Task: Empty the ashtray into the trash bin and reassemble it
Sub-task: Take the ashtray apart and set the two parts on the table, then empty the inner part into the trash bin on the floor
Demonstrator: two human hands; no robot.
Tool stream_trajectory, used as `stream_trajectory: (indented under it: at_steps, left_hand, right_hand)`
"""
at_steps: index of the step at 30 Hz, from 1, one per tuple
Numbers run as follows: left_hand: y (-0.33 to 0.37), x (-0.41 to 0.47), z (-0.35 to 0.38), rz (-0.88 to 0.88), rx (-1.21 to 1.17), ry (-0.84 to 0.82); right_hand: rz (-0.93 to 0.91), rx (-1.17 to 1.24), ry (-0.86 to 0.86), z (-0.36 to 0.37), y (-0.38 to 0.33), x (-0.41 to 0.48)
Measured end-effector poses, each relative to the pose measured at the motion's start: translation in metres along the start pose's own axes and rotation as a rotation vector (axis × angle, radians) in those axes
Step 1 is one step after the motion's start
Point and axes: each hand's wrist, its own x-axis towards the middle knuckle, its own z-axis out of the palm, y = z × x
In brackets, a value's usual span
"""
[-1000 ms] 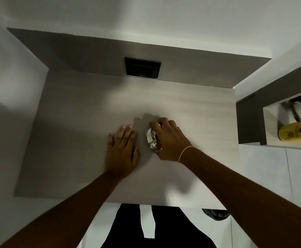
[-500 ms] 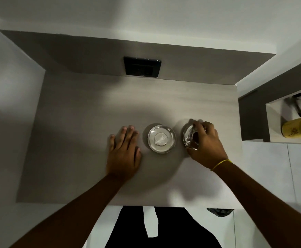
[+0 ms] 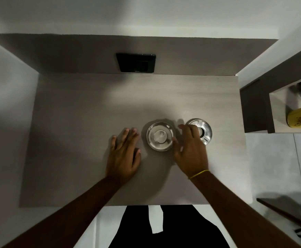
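On the grey table (image 3: 74, 140), the left hand (image 3: 123, 154) lay flat and released, holding nothing, just left of the ashtray bowl (image 3: 160, 136). The bowl sat uncovered near the table's middle; something pale lay in it, too dim to name. The right hand (image 3: 190, 149) hovered between bowl and lid (image 3: 204, 130), fingers loose, gripping neither. The lid lay apart at far right. Judging by this, only disassembly was done; emptying and reassembly remained. No bin was clearly visible.

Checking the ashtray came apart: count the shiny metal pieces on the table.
2. The ashtray bowl sits between both hands; the ring-shaped lid lies right of it, partly behind the right hand.
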Motion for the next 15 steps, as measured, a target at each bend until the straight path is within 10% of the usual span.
stream_trajectory:
  at_steps: [15]
  left_hand:
    - [0.129,-0.01,0.039,0.962,0.063,-0.302]
  right_hand:
    - [0.099,0.444,-0.13,-0.013,0.019,0.018]
